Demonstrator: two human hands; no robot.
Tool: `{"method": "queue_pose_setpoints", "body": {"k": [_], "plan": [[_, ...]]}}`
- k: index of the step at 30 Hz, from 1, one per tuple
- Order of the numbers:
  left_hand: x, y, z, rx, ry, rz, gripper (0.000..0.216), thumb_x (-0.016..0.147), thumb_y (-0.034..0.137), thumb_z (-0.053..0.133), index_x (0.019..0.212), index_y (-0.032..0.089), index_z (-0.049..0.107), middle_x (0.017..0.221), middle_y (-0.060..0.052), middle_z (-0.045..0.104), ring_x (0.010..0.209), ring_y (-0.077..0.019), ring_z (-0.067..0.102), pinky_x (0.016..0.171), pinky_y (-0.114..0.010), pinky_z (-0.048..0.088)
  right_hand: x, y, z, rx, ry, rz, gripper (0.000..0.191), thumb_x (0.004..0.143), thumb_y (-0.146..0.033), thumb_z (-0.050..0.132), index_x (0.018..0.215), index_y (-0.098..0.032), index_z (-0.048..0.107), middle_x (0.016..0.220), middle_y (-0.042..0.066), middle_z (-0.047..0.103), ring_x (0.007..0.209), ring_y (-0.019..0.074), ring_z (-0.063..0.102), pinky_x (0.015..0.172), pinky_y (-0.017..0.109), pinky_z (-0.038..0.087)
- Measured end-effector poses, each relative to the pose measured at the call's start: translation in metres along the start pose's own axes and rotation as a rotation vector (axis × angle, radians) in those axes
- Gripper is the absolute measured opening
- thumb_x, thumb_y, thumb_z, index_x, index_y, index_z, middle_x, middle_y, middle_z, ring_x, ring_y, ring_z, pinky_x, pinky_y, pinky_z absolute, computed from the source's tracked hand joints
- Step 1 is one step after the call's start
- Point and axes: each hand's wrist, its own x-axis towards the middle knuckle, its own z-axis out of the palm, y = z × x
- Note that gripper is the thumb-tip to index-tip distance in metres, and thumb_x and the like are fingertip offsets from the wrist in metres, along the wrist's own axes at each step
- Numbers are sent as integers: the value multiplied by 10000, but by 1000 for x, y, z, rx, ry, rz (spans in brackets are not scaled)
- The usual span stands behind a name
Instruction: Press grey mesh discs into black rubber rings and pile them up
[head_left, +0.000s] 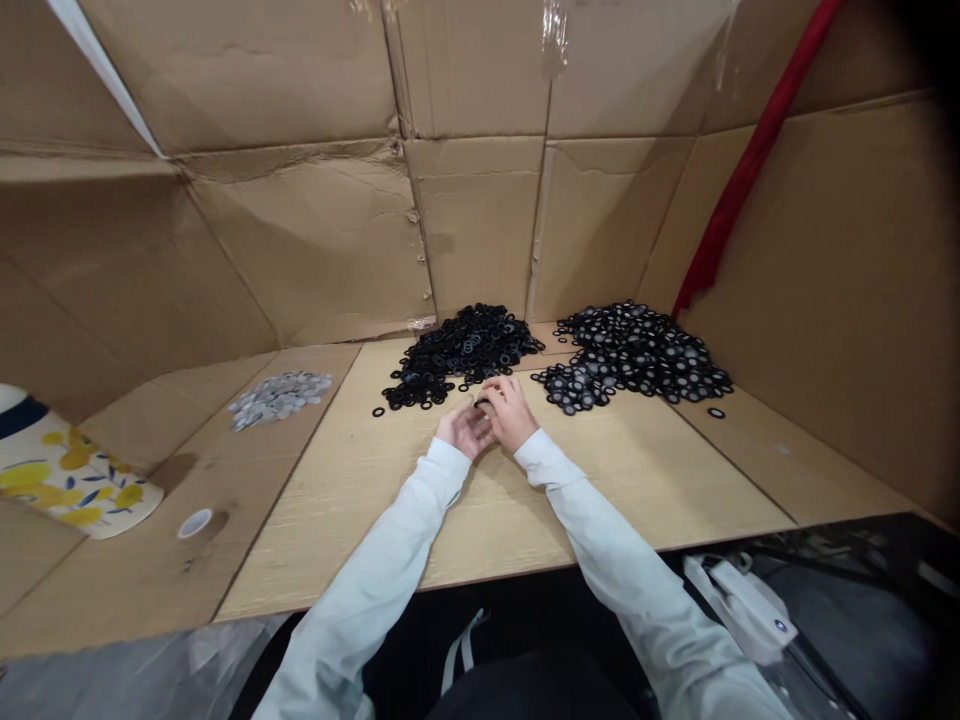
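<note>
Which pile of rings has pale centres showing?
The right-hand black pile: its rings show pale centres, unlike the plain black pile beside it and the small grey pile far left.

Left arm [382, 540] and right arm [600, 530] are extending forward in pale long sleeves, converging at centre. Left hand [465, 430] is curling its fingers inward; right hand [511, 412] is arching just beside it, fingertips nearly meeting, wrists bending slightly.

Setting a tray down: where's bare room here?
Bare board lies between the grey discs and the left hand, and below the right black ring pile, beside the right hand. Crowded behind the hands, at the left black ring pile.
</note>
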Motion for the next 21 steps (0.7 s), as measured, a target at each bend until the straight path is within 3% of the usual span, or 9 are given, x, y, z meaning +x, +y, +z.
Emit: {"method": "queue_pose_setpoints", "body": {"k": [4, 8, 15, 21], "plan": [[-4, 0, 2, -82, -95, 3, 189, 715, 273, 459, 712, 121, 570, 709, -58, 564, 653, -137, 534, 568, -260, 440, 1, -4, -2, 140, 63, 64, 154, 777, -166, 390, 791, -155, 542, 916, 80, 460, 869, 175, 383, 809, 309, 358], [-3, -1, 1, -96, -92, 12, 155, 712, 239, 471, 737, 131, 579, 714, -51, 575, 665, -133, 534, 600, -259, 436, 1, -6, -4, 167, 71, 83, 154, 776, -165, 390, 803, -160, 541, 917, 76, 455, 867, 173, 388, 806, 312, 362], [4, -1, -5, -23, -19, 33, 105, 673, 204, 540, 754, 155, 586, 705, -35, 579, 660, -119, 534, 602, -243, 435, 1, 0, -3, -35, 39, -12, 180, 765, -137, 387, 828, -152, 555, 957, 97, 452, 891, 196, 360, 787, 322, 351], [11, -3, -7, 175, 138, 124, 145, 585, 197, 624, 720, 162, 582, 662, -8, 581, 596, -89, 531, 541, -196, 413, -1, 3, -2, -244, -50, -107, 212, 735, -98, 408, 891, -148, 544, 1015, 111, 458, 939, 218, 334, 800, 336, 312]]}}
